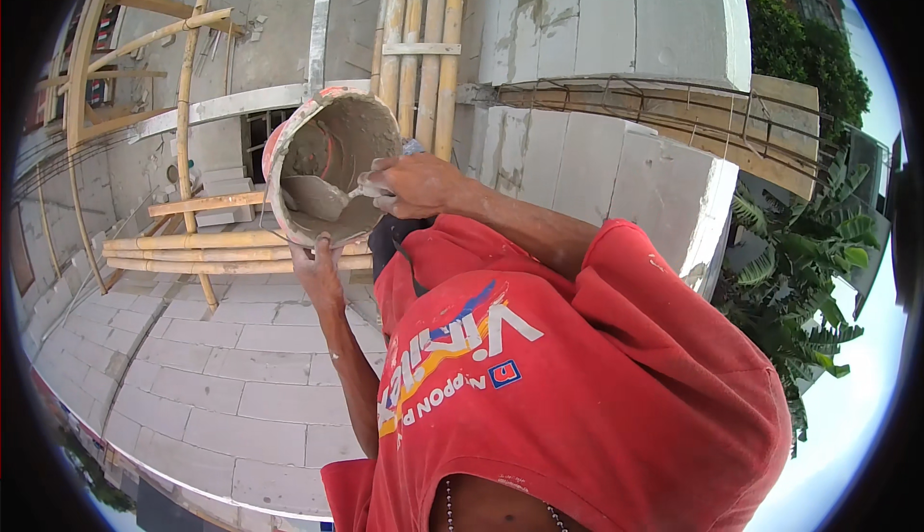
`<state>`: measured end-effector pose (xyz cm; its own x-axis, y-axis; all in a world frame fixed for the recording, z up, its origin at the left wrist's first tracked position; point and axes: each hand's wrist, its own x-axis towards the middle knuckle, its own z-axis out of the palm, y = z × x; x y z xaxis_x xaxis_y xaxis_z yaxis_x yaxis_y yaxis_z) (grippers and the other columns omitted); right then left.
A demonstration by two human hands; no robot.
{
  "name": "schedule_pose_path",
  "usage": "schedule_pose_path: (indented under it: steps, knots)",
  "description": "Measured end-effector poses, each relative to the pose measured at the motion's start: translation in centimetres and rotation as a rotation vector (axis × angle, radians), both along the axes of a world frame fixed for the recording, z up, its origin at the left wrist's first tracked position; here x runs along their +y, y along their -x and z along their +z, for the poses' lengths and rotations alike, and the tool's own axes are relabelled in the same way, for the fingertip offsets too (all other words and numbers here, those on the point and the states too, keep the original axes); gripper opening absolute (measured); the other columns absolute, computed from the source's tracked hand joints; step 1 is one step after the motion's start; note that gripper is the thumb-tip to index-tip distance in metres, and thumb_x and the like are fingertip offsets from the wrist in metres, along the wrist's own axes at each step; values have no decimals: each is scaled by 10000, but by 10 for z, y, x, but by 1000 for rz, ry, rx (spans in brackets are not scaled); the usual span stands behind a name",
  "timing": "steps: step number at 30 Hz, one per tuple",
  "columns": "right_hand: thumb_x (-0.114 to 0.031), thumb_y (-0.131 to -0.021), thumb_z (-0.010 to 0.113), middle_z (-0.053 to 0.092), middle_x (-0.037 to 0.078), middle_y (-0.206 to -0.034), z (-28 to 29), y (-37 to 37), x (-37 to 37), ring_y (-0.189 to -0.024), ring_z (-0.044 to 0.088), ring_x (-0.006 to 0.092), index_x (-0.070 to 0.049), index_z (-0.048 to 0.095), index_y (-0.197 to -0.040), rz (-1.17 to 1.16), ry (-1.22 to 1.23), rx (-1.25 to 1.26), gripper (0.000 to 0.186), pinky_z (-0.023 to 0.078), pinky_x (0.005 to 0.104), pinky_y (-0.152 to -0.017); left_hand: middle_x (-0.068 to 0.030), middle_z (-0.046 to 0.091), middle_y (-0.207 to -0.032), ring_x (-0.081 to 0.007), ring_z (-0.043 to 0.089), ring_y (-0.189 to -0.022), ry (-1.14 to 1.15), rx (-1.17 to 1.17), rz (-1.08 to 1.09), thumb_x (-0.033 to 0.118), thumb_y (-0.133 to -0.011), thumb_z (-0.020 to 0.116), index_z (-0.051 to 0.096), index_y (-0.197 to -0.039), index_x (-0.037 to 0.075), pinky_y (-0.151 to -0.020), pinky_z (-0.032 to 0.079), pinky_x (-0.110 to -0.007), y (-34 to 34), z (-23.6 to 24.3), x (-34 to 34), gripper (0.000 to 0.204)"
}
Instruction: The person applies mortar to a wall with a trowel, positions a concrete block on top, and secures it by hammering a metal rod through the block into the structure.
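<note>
A mortar-crusted bucket (368,114) with a reddish outside is tilted so that its mouth faces me. Wet grey mortar (308,152) coats its wall and lies in the bottom. My left hand (320,265) grips the bucket at its lower rim, the fingers partly hidden by it. In my right hand (419,186), a trowel (318,197) is held by its handle, and its mortar-smeared blade reaches inside the bucket against the lower wall. Grey mortar also marks the right fingers.
Bamboo poles (433,51) stand beyond the bucket, and more horizontal poles (221,253) lie left of it. A light block wall (577,162) rises at right, with steel rebar (664,109) along a plank. Stacked blocks (226,190) and a wooden frame (87,61) are at left.
</note>
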<state>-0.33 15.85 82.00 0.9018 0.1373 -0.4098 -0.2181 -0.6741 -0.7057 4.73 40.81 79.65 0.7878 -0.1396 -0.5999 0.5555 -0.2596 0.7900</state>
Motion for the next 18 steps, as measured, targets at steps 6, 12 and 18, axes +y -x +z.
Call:
schedule_pose_path:
  steps: [6,12,18]
  knots:
    - [-268,-885,677,668,181,-1215,-16,41,1,-1121,629,391,-55,625,-1285,-314,-193,-158,457,504,470,-966,-156,488,-1337,-316,597,-1151,226,83,96,59,-904,624,306,-1471,28,-987,572,-516,-21,0,-14,650]
    - [-230,-881,697,673,198,-1136,-15,62,-13,-1038,646,393,-16,634,-1210,-574,-162,-239,397,508,453,-892,-103,503,-1237,-236,575,-1115,458,108,98,27,-917,578,352,-1426,62,-939,583,-545,-39,0,-61,558]
    - [-202,-876,717,647,195,-991,-27,65,-37,-888,630,384,2,632,-1135,-787,-131,-291,340,501,441,-797,-133,526,-1203,-327,627,-1107,498,235,42,47,-919,574,349,-1425,44,-952,578,-560,-58,-6,-130,554]
